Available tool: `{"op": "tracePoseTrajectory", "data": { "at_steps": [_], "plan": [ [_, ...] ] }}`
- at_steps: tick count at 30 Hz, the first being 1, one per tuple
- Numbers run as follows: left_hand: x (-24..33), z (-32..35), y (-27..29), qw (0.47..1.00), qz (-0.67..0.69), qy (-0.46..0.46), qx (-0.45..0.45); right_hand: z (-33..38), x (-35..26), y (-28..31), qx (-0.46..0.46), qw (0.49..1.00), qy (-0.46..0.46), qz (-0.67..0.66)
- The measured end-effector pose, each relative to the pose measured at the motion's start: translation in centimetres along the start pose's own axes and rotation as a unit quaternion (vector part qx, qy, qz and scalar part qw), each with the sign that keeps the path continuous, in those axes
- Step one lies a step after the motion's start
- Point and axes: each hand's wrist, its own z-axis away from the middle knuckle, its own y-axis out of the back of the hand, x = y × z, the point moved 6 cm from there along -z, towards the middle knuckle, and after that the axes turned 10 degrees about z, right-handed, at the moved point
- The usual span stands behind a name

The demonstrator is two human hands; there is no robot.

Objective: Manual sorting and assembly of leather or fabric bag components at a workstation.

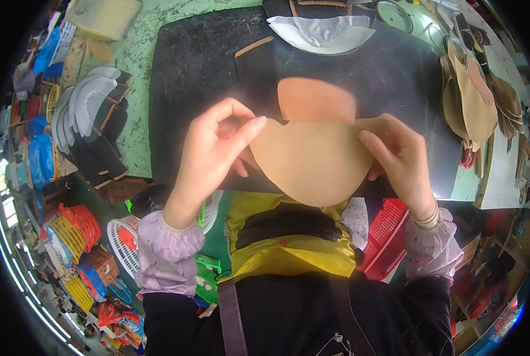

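At frame centre, left hand [214, 148] and right hand [398, 157] pinch the tan leather piece [309, 163] by its upper corners; advise even tension, edges level above the black mat [200, 65]

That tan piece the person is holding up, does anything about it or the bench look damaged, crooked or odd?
Nothing stands out. The tan piece looks whole and smooth, pinched at its top corners by the left hand and right hand. Behind it the black mat is scuffed, and the pale cut pieces sit in a loose fanned stack.
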Motion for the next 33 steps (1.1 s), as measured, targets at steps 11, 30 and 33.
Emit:
{"op": "tracePoseTrajectory", "data": {
  "at_steps": [11, 30, 33],
  "plan": [
    [-0.2, -1.1, 0.0, 0.994, -0.096, 0.017, 0.043, -1.0, 0.3, 0.3, -0.001, 0.995, -0.046, 0.089],
    [0.0, 0.5, -8.2, 0.819, -0.439, -0.339, -0.145, 3.7, -2.6, -3.3, 0.007, 0.902, 0.308, 0.301],
    [-0.1, 0.4, -7.7, 0.790, -0.492, -0.336, -0.145, 4.4, -1.2, -2.8, -0.016, 0.898, 0.303, 0.319]
  ]
}}
